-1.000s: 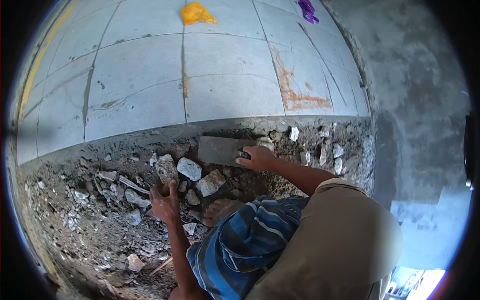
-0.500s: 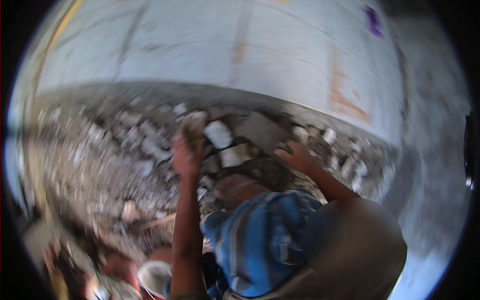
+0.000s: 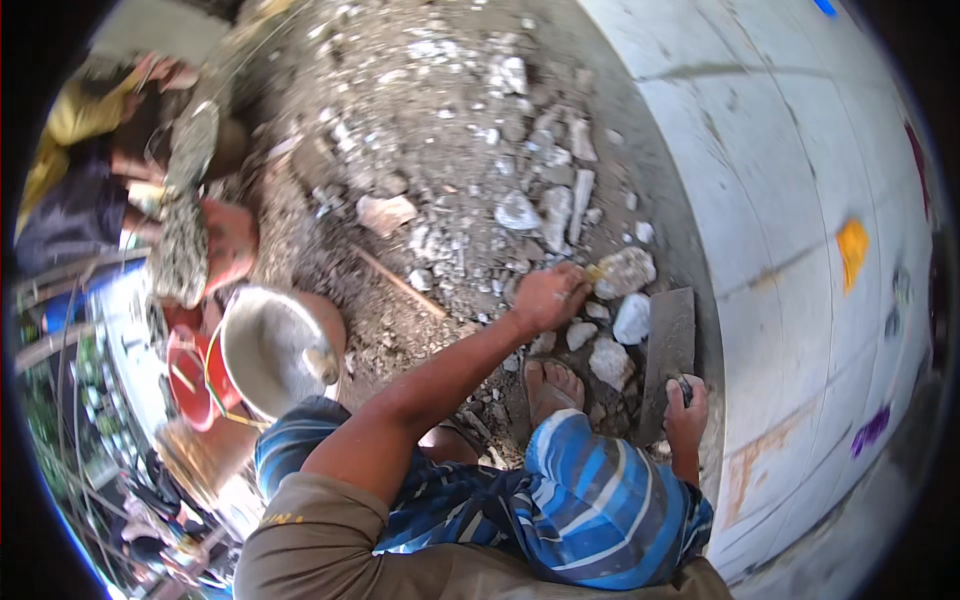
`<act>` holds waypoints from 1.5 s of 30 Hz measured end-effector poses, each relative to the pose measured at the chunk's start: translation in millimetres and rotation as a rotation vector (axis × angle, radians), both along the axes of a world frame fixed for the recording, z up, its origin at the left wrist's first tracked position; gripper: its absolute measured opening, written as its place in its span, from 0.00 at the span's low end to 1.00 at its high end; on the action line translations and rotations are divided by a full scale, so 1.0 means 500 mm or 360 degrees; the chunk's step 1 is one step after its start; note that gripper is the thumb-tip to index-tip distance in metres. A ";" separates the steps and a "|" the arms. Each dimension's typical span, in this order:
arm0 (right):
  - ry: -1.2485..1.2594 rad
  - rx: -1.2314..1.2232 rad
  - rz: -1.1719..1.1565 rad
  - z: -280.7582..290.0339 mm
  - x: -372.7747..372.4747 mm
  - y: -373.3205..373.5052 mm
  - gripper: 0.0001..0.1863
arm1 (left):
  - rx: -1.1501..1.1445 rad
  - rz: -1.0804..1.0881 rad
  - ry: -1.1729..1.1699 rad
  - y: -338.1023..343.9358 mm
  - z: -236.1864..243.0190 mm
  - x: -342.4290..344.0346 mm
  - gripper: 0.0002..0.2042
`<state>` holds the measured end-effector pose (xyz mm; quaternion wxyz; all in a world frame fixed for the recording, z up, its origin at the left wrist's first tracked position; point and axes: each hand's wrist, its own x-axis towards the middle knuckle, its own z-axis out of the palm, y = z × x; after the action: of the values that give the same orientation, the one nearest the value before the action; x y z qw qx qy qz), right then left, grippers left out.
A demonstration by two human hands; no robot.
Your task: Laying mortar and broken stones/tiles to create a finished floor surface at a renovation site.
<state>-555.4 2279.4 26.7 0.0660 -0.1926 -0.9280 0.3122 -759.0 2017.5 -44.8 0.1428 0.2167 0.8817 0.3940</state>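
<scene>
Has a pale tan stone (image 3: 628, 272) just right of the left grip (image 3: 552, 297), the nearer one; cannot tell whether pinched. Wraps the right grip (image 3: 687, 412) round the black handle (image 3: 685, 390) of a flat trowel (image 3: 671, 335), long axis running near to far, right of the stone. Shows small yellow lettering (image 3: 283, 519) on the brown sleeve (image 3: 325, 508), too small to read.

Lighting was pretty soft, tiles (image 3: 800, 190) pale and bright, dirt (image 3: 430, 130) duller. Lower left got blown out with glare. Fisheye bent the tiles' lines, corners went black, and the dirt up top looked a bit smeary.
</scene>
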 end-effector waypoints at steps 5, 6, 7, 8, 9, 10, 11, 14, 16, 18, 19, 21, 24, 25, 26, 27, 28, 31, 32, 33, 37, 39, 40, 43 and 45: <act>-0.0365 -0.1428 -0.0118 0.098 -0.217 -0.092 0.12 | 0.0050 0.0168 -0.0009 -0.065 0.039 -0.009 0.11; -0.0423 -0.1565 -0.0064 0.107 -0.261 -0.120 0.11 | 0.0213 0.0389 0.0113 -0.084 0.039 -0.023 0.10; -0.0485 -0.1702 -0.0018 0.113 -0.302 -0.151 0.11 | 0.0377 0.0602 0.0230 -0.103 0.040 -0.036 0.10; -0.0598 -0.1678 0.0035 0.108 -0.338 -0.176 0.12 | 0.0414 0.0838 0.0185 -0.111 0.059 -0.056 0.08; -0.0705 -0.1649 0.0085 0.100 -0.372 -0.201 0.12 | 0.0456 0.1068 0.0136 -0.123 0.081 -0.081 0.08; -0.0791 -0.1744 0.0178 0.085 -0.399 -0.246 0.16 | 0.0447 0.1313 0.0109 -0.162 0.075 -0.102 0.08; -0.0874 -0.1835 0.0271 0.069 -0.421 -0.293 0.19 | 0.0439 0.1553 0.0080 -0.209 0.061 -0.123 0.09; -0.1113 -0.1922 0.0444 0.019 -0.473 -0.384 0.20 | 0.0377 0.1678 0.0094 -0.317 0.029 -0.172 0.11; -0.0927 -0.1815 0.0375 -0.050 -0.482 -0.405 0.18 | 0.0142 0.1523 0.0192 -0.359 0.038 -0.180 0.15; -0.0864 -0.1761 0.0168 -0.060 -0.446 -0.363 0.17 | -0.0084 0.1475 0.0054 -0.377 0.060 -0.166 0.22; -0.0792 -0.1739 -0.0008 -0.060 -0.428 -0.349 0.16 | -0.0090 0.1474 0.0080 -0.396 0.062 -0.153 0.22; -0.0773 -0.1928 -0.0361 -0.053 -0.363 -0.323 0.14 | -0.0639 0.1257 0.0635 -0.439 0.039 -0.124 0.28; -0.0707 -0.2166 -0.0297 0.003 -0.376 -0.328 0.15 | -0.0622 0.1220 0.0533 -0.466 0.015 -0.119 0.38; -0.0706 -0.2135 -0.0325 0.011 -0.411 -0.349 0.14 | -0.0642 0.1266 0.0489 -0.463 0.002 -0.124 0.41; -0.0747 -0.2219 -0.0134 0.011 -0.458 -0.386 0.14 | -0.0353 0.1256 0.0521 -0.499 -0.021 -0.124 0.45; -0.0738 -0.2207 -0.0071 -0.006 -0.511 -0.404 0.15 | -0.0289 0.1211 0.0603 -0.466 -0.028 -0.127 0.43; -0.0734 -0.2255 0.0009 0.012 -0.571 -0.443 0.18 | -0.0267 0.1234 0.0584 -0.465 -0.027 -0.118 0.43; -0.0658 -0.2302 0.0186 -0.060 -0.745 -0.526 0.24 | -0.0322 0.1309 0.0544 -0.475 -0.030 -0.114 0.42; -0.0587 -0.2267 0.0144 -0.066 -0.790 -0.519 0.24 | -0.0286 0.1320 0.0487 -0.460 -0.040 -0.123 0.42; -0.0518 -0.2223 0.0106 -0.075 -0.827 -0.496 0.25 | -0.0245 0.1333 0.0428 -0.436 -0.051 -0.137 0.43; -0.0423 -0.2264 -0.0261 -0.085 -0.764 -0.482 0.21 | -0.0292 0.1472 0.0145 -0.459 -0.010 -0.141 0.47; -0.0411 -0.2285 -0.0461 -0.064 -0.686 -0.486 0.20 | -0.0367 0.1556 0.0115 -0.479 0.004 -0.149 0.49; -0.0425 -0.2289 -0.0533 -0.055 -0.652 -0.470 0.19 | -0.0263 0.1651 0.0022 -0.455 0.023 -0.158 0.49; -0.0490 -0.2382 -0.0533 -0.040 -0.568 -0.405 0.21 | -0.0076 0.1764 -0.0018 -0.418 0.019 -0.171 0.47; -0.0499 -0.2090 -0.0359 -0.001 -0.553 -0.370 0.19 | -0.0110 0.1791 -0.0067 -0.413 0.029 -0.173 0.47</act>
<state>-832.0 2094.3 26.3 -0.1676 -0.3312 -0.5190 0.7699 -845.5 1810.8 -30.5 -0.0648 -0.2996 0.8708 0.3844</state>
